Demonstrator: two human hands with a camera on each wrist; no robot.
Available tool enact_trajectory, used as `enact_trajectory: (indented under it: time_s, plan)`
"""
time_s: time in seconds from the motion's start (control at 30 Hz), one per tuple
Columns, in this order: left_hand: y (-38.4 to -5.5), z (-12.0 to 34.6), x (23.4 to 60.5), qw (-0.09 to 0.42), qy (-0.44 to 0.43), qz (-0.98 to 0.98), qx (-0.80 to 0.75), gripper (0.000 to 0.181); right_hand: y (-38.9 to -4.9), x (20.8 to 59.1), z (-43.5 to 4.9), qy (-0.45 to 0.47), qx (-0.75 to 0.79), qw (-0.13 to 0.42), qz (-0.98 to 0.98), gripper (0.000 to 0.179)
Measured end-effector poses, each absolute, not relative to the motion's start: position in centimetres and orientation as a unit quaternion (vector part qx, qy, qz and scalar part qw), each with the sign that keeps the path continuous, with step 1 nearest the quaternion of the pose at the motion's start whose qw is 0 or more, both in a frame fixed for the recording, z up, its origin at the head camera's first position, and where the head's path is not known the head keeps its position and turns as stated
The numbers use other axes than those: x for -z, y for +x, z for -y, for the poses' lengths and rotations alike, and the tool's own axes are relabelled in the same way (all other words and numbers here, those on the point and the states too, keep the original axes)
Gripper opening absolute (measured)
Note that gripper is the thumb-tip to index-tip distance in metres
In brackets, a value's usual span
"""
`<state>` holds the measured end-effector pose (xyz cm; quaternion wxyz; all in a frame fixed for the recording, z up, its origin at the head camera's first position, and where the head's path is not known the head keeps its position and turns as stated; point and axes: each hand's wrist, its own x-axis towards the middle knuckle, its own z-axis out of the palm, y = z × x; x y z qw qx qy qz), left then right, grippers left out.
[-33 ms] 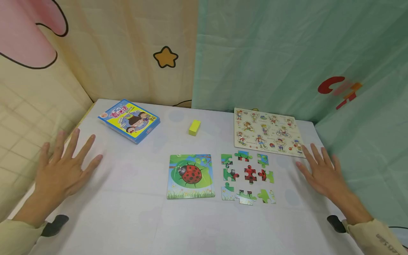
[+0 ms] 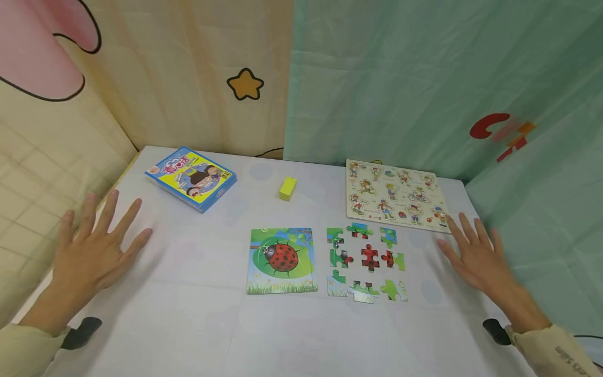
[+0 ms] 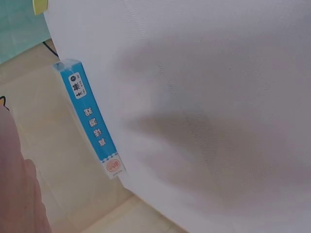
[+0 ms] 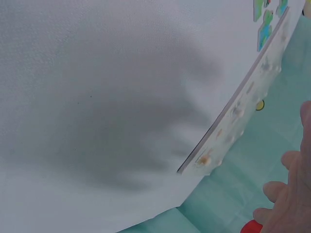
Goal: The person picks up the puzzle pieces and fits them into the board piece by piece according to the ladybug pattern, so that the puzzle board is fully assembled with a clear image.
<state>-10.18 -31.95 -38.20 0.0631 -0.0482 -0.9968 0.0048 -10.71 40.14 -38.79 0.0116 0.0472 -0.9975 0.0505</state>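
Observation:
With fingers spread, my left hand [image 2: 94,254] hovers over the table's left side, holding nothing; its shadow falls on the cloth. On the other side my right hand [image 2: 480,256] is likewise spread, its fingertips near the corner of a wooden peg board [image 2: 395,193] with sports figures. Between the hands lies a square ladybug picture [image 2: 282,262]. Right beside it, loose jigsaw pieces [image 2: 369,258] of the same ladybug motif are laid out in spaced rows. A blue and yellow game box [image 2: 195,178] is nearest to my left hand.
A small yellow block [image 2: 288,188] stands towards the back middle of the white-covered table [image 2: 273,335]. Curtains [image 2: 377,78] hang right behind the table's back edge and along both sides. A dark cable [image 2: 269,152] shows at the back edge.

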Motion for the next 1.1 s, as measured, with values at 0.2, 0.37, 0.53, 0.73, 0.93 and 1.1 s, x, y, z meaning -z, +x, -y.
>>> enact_trajectory:
  time_s: [0.2, 0.37, 0.53, 0.73, 0.93, 1.1]
  plan:
    - [-10.5, 31.5, 38.3, 0.053, -0.052, 0.997, 0.005, 0.075, -10.6, 39.0, -39.6, 0.049, -0.057, 0.009, 0.997, 0.071]
    - [-11.0, 29.8, 38.8, 0.058, -0.075, 0.995, 0.012, 0.086, -10.8, 39.2, -38.6, 0.056, -0.073, 0.009, 0.996, 0.071]
    - [-11.2, 26.9, 39.6, 0.054, -0.12, 0.991, 0.017, 0.1, -11.1, 39.7, -37.4, 0.064, -0.071, 0.008, 0.995, 0.073]
    - [-11.6, 23.9, 40.0, 0.027, -0.156, 0.987, 0.041, 0.109, -11.9, 39.9, -35.8, 0.073, -0.073, 0.009, 0.995, 0.072]
    - [-11.7, 21.8, 40.5, -0.019, -0.176, 0.982, 0.071, 0.119, -13.0, 40.2, -34.1, 0.095, -0.083, 0.013, 0.992, 0.071]
    - [-11.6, 19.8, 41.2, -0.072, -0.195, 0.97, 0.125, 0.128, -13.5, 40.5, -33.2, 0.104, -0.085, 0.006, 0.991, 0.07]
